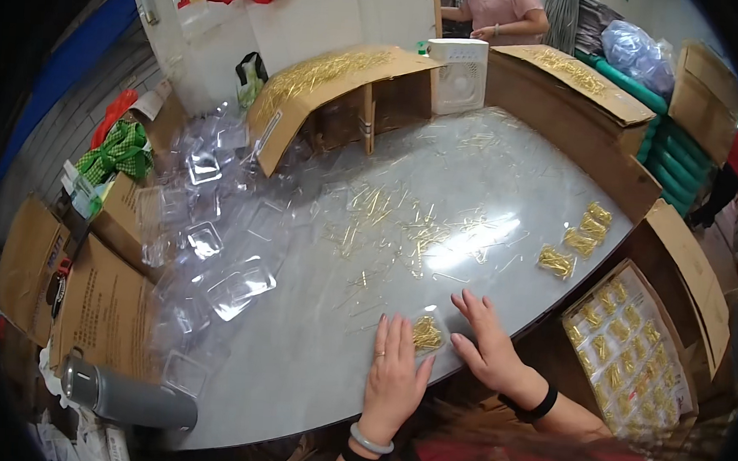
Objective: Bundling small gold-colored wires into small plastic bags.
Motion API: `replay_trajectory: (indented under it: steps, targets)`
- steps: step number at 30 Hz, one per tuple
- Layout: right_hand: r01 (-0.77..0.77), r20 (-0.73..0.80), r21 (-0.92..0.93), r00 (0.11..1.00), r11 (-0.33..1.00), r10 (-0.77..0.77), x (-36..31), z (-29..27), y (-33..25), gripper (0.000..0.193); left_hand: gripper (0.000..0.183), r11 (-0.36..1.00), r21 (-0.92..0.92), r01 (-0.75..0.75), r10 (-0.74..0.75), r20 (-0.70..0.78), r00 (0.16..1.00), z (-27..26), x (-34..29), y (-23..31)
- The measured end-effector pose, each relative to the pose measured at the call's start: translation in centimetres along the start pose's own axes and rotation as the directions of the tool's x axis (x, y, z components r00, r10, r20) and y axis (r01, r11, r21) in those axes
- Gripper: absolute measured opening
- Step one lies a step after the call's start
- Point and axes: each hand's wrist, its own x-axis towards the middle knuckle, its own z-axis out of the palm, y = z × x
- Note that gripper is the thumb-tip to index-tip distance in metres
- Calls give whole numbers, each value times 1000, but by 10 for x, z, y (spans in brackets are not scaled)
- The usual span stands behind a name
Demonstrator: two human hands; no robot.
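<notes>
A small clear plastic box (428, 332) filled with thin gold metal hooks lies on the grey table (292, 378) near its front edge. My left hand (396, 366) rests flat along the box's left side, fingers stretched out. On the other side, my right hand (492, 346) is held with its fingers apart, close to the box and holding nothing. Loose gold hooks (424, 234) are scattered over the middle of the table beyond my hands. Several filled boxes (582, 235) stand in a group at the right edge.
Clear empty plastic cases (239, 286) pile up on the left. A grey bottle (131, 398) lies at the lower left. Cardboard (344, 77) heaped with hooks stands at the back. A carton (627, 356) of filled boxes sits right. Another person (505, 11) stands behind.
</notes>
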Motion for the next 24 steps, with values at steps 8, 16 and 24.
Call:
replay_trajectory:
  steps: [8,16,24]
  targets:
    - [158,198,-187,973,970,-120,6,25,-27,67,60,997,69,20,-22,24,999,-12,-8,-2]
    - [110,86,-127,991,986,-99,22,38,-12,49,88,992,-112,55,-61,-49,997,-11,-7,-4]
    - [230,173,-162,964,959,-202,28,17,-36,53,118,924,-382,32,-55,-52,997,-17,-12,-16]
